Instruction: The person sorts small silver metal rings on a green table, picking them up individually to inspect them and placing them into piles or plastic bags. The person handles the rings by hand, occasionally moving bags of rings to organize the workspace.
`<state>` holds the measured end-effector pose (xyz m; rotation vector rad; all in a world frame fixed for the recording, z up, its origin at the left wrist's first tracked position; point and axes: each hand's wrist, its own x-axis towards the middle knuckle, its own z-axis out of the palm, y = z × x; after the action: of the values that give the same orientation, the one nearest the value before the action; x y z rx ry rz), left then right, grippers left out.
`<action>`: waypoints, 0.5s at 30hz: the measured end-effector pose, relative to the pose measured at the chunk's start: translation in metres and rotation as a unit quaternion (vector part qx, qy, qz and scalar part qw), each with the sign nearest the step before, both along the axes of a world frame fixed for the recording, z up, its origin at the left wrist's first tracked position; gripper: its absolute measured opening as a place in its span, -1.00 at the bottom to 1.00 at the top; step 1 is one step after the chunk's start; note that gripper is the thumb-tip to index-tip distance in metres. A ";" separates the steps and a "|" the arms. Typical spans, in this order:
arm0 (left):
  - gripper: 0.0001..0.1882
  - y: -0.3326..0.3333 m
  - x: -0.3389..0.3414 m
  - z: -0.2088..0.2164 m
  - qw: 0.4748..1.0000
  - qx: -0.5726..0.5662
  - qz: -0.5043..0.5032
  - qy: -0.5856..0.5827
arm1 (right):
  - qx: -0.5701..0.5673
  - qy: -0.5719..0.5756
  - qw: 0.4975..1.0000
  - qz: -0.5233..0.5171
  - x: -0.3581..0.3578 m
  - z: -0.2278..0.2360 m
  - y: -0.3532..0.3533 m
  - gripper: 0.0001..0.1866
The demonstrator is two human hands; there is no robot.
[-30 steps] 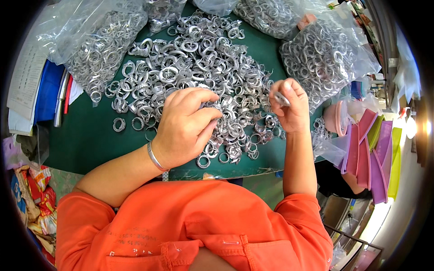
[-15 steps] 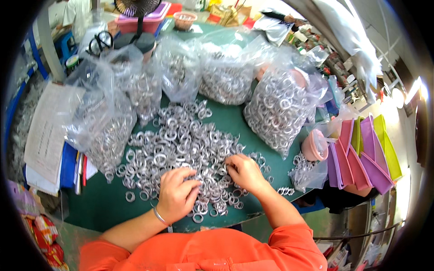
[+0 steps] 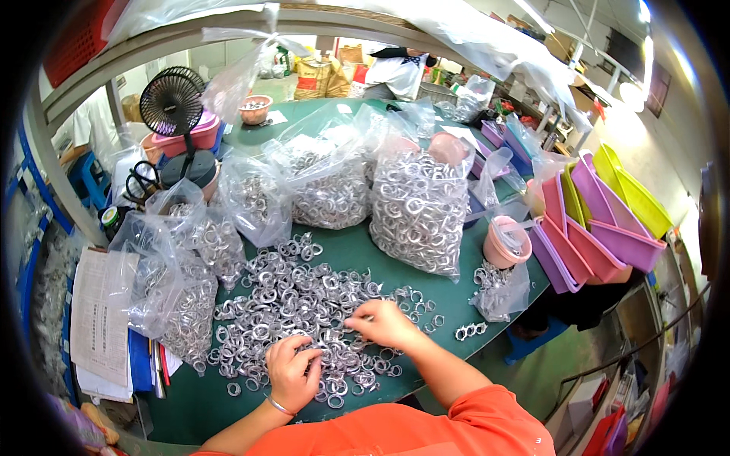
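Note:
A wide heap of silver metal rings lies loose on the green tabletop in front of me. My left hand rests at the near side of the heap, its fingers bent over the rings and the thumb standing apart; I see nothing held in it. To its right, my right hand reaches into the heap with fingertips drawn together. Whatever may be between those fingertips is too small to make out. A bracelet circles my left wrist.
Clear plastic bags of rings stand behind the heap, with another bag at left. Right of them are a pink cup, a short row of joined rings and stacked coloured bins. A black fan stands far left.
My view has tilted up, so the scene sits lower and more of the far room shows. Both hands stay at the heap; my left thumb and fingers have shifted slightly.

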<state>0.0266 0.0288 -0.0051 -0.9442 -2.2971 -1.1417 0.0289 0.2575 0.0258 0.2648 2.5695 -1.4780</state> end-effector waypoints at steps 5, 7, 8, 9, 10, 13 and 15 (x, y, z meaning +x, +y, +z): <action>-0.81 0.005 0.000 -0.001 1.000 -0.015 0.004 0.002 | 0.364 0.038 0.928 0.074 -0.011 -0.012 -0.015 -0.69; -0.82 0.004 0.002 -0.002 1.000 -0.024 0.016 0.003 | 0.363 0.027 0.928 0.085 -0.015 -0.008 -0.014 -0.72; -0.82 0.004 0.002 -0.002 0.999 -0.027 0.017 0.004 | 0.348 0.037 0.933 0.086 -0.015 -0.011 -0.010 -0.74; -0.82 0.005 0.003 -0.002 0.999 -0.028 0.019 0.006 | 0.336 0.047 0.937 0.087 -0.016 -0.016 -0.005 -0.76; -0.82 0.005 0.003 -0.002 0.999 -0.030 0.020 0.009 | 0.323 0.058 0.941 0.088 -0.017 -0.019 -0.001 -0.78; -0.83 0.007 0.003 -0.002 0.999 -0.034 0.024 0.016 | 0.128 0.089 0.983 0.095 -0.016 -0.016 0.020 -0.82; -0.83 0.007 0.003 -0.003 0.999 -0.037 0.027 0.018 | -0.084 0.090 0.990 0.062 -0.013 -0.021 0.028 -0.85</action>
<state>0.0296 0.0358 -0.0077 -0.9154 -2.3358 -1.0163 0.0159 0.2860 0.0049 -0.0506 2.5187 -1.7308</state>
